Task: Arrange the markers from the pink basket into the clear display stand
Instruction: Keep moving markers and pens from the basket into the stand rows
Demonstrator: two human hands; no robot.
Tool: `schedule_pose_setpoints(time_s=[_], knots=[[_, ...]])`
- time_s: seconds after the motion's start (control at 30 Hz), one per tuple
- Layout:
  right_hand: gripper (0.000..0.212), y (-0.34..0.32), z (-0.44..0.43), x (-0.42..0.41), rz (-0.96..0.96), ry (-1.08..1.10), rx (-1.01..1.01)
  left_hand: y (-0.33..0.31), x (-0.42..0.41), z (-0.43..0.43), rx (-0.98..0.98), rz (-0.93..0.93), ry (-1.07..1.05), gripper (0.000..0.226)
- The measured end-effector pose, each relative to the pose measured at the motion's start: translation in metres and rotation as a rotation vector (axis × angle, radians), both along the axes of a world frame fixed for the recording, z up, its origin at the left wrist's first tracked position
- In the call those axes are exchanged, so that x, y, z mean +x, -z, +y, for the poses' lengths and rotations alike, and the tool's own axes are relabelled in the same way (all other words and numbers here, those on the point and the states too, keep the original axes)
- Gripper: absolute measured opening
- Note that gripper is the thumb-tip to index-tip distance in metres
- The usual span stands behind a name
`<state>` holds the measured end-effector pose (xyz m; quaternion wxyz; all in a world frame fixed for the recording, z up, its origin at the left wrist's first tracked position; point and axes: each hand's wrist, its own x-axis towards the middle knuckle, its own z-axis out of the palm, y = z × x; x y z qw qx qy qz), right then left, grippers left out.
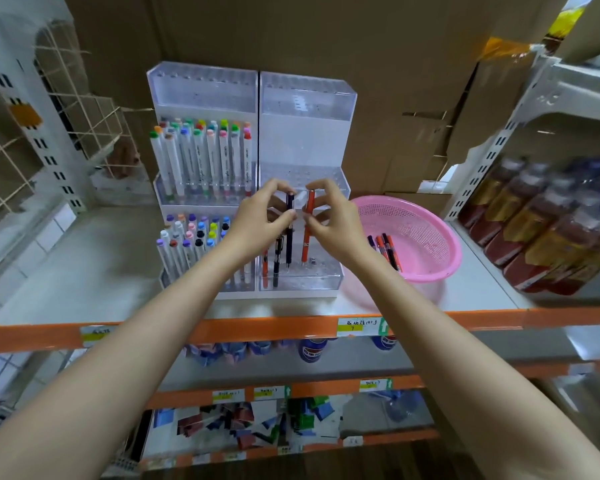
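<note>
My left hand [262, 220] pinches a dark navy marker [289, 237] that stands upright in the bottom right tier of the clear display stand [305, 98]. Beside it, my right hand [329, 220] pinches an orange marker [306, 237], also upright with its tip down in that tier. An orange marker [264, 268] and a black one [276, 263] stand in the row in front. The pink basket [430, 216] sits on the shelf just right of the stand, with a few orange and dark markers [385, 247] lying in it.
The stand's left half holds several white colour-capped markers [201, 157] on two tiers. Cardboard boxes fill the back. Wrapped bottles [548, 223] sit on the right shelf, a wire rack [21, 147] on the left. The orange shelf edge [257, 329] runs across below.
</note>
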<state>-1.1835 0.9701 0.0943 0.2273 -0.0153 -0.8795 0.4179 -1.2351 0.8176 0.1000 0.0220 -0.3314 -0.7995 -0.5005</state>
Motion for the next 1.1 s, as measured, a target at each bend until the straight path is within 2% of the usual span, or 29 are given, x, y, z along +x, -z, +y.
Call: schedule_pose_setpoints(time_s=[0.5,0.73,0.9,1.1], knots=[[0.036,0.001,0.000,0.001,0.002,-0.027,-0.004,0.004,0.002,-0.003,-0.087,-0.016,0.029,0.019],[0.034,0.003,0.000,0.002,0.012,-0.024,0.002,-0.006,0.002,-0.003,-0.161,0.090,0.035,0.012],[0.035,0.003,0.002,0.002,0.010,-0.020,0.002,0.004,0.003,-0.005,-0.257,0.087,0.086,0.012],[0.036,0.003,0.001,0.001,0.013,-0.021,0.000,0.010,0.006,-0.007,-0.231,0.079,0.060,0.012]])
